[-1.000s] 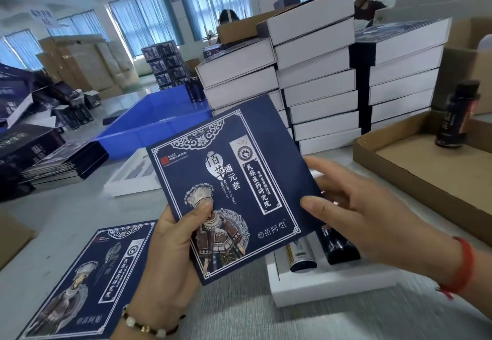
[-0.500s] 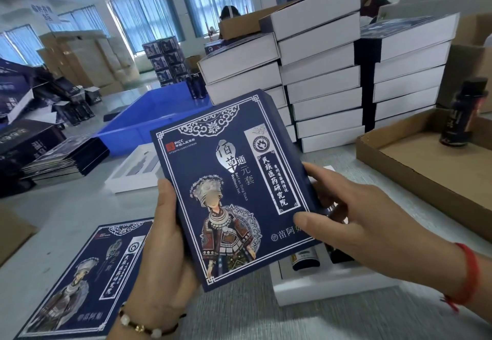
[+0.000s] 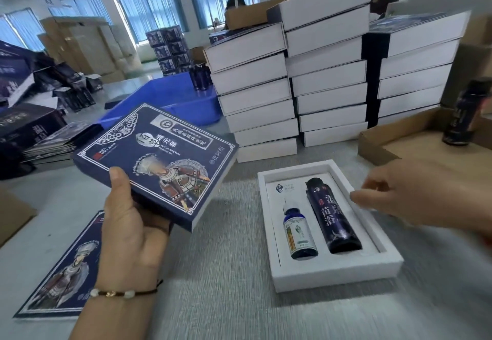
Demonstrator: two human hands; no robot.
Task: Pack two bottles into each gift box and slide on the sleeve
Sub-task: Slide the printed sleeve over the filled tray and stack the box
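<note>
I observe my left hand grasping the dark blue printed sleeve at its near edge, thumb on the printed face and the other fingers curled beneath, so that the sleeve sits tilted above the bench. To the right of those fingers, apart from the sleeve, the white gift box lies flat on the bench with its tray uncovered. In the tray I note two bottles side by side: a small dropper bottle on the left and a tall dark bottle on the right. My right hand hovers above the far right rim of the box, fingers loosely bent and grasping nothing; it is blurred, and I cannot tell whether a fingertip touches the box. Below my left wrist a second flat sleeve lies on the bench. Beyond the box stand stacks of white boxes; right of my right fingers, a cardboard tray carries one upright dark bottle.
</note>
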